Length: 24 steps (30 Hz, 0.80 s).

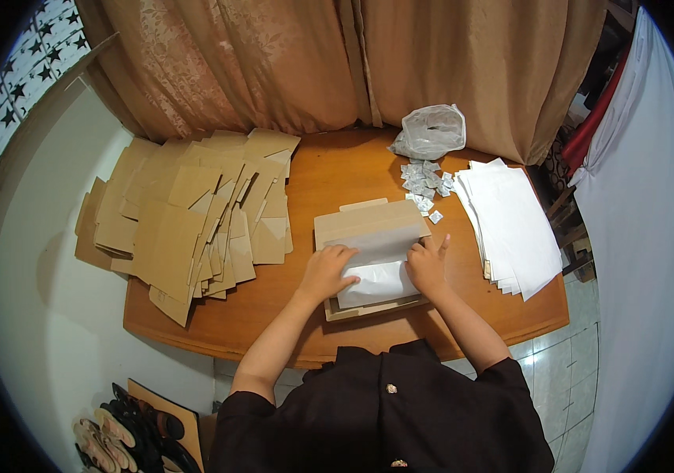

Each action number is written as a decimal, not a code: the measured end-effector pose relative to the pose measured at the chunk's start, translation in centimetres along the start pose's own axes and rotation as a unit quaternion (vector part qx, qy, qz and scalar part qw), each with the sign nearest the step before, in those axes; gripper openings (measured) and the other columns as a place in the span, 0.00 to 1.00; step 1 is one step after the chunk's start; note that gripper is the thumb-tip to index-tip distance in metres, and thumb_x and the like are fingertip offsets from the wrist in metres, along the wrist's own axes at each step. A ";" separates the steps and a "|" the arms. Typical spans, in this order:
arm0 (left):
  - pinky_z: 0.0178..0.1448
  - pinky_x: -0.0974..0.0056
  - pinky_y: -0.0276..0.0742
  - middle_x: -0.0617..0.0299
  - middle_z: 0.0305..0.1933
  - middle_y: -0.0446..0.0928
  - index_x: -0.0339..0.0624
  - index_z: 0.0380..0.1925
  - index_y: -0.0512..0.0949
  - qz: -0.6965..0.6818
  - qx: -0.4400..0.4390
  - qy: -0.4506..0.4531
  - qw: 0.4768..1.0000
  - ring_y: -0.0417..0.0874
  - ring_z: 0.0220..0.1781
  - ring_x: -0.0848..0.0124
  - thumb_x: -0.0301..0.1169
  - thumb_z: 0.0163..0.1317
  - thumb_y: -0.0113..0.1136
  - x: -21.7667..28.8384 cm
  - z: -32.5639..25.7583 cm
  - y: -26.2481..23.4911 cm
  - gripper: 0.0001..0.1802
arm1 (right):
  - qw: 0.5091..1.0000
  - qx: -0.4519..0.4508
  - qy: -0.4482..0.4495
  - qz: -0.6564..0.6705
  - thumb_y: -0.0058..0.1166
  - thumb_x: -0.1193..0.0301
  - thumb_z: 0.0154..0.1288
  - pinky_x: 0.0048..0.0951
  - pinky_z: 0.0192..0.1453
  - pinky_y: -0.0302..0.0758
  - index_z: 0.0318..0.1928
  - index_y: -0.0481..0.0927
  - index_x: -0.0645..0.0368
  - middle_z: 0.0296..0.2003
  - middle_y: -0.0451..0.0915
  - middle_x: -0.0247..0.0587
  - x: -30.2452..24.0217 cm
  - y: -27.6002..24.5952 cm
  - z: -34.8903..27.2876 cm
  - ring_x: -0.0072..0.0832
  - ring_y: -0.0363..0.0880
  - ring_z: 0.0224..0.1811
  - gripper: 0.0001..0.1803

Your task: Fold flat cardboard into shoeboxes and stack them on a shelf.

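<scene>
In front of me on the table lies an open brown cardboard box (368, 223), its lid flap raised toward the far side. A white sheet of paper (388, 285) lies in it, creased across, with its far part standing up in shade. My left hand (326, 273) holds the sheet's left side, fingers at the raised part and thumb stretched over the lower part. At the right side my right hand (427, 266) grips the paper's edge near the box wall, one finger sticking up. The fingertips of the right hand are partly hidden.
Flat cardboard boxes (167, 229) are heaped at the left. A stack of white paper sheets (510, 225) lies at the right. Small silvery sachets (424, 180) spill out below a clear plastic bag (434, 132) at the back. Shoes (128, 433) stand on the floor, lower left.
</scene>
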<state>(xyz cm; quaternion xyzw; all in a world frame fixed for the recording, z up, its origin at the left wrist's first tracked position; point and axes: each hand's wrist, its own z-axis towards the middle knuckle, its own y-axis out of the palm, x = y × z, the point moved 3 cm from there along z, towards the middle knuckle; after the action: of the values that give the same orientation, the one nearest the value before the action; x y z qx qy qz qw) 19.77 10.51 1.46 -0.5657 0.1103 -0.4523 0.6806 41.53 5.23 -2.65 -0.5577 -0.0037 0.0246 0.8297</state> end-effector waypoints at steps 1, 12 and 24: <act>0.48 0.58 0.68 0.61 0.44 0.75 0.48 0.42 0.76 0.011 -0.007 0.032 0.999 0.74 0.51 0.62 0.40 0.44 0.68 0.5 -0.2 0.3 0.23 | 1.000 -0.004 0.012 0.010 0.52 0.73 0.49 0.69 0.65 0.35 0.22 0.81 0.56 0.29 0.75 0.33 0.1 -0.2 -0.1 0.35 0.69 0.49 0.05; 0.47 0.59 0.63 0.62 0.40 0.74 0.49 0.39 0.77 0.067 -0.038 0.040 0.996 0.74 0.46 0.65 0.35 0.50 0.63 -0.8 -1.4 4.1 0.14 | 0.983 0.039 0.003 0.177 0.59 0.63 0.52 0.74 0.61 0.36 0.36 0.81 0.51 0.42 0.77 0.28 -1.0 -4.3 -1.7 0.31 0.68 0.54 0.11; 0.57 0.54 0.60 0.59 0.46 0.76 0.49 0.47 0.76 0.087 0.147 -0.084 0.982 0.73 0.52 0.62 0.39 0.48 0.65 -0.8 3.5 -3.3 0.24 | 0.954 -0.228 -0.071 0.182 0.55 0.65 0.55 0.75 0.62 0.36 0.40 0.83 0.45 0.46 0.80 0.25 -3.0 -1.8 -1.6 0.28 0.72 0.52 0.11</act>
<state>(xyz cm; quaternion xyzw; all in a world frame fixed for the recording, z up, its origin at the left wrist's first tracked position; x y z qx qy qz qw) 20.04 13.62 5.21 -0.4831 0.0341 -0.3537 0.8002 38.66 2.98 -1.56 -0.7204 0.0336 0.2130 0.6592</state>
